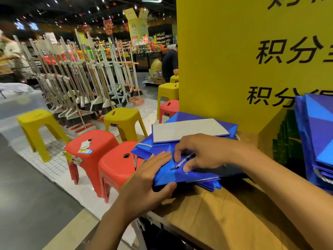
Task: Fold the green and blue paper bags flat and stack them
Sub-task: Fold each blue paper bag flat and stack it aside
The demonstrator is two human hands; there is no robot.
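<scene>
As your left hand [149,175] grips a corner of the folded blue bag [198,175], fingers [162,156] pressed together on top, thumb under, your right hand [203,152] pinches its rope handle [185,159]; beyond those fingers a grey card [189,129] lies on stacked bags [228,127] on the bench [216,213].

colours, fwiw | yellow board [225,60]: bright yellow, black characters | blue bag [194,173] in front of the board — light and dark blue facets, kinda geometric | rope handle [183,160]: white-grey twist | red stools [93,141] and yellow stools [122,116] left of the board | table [216,222] under it: tan
</scene>
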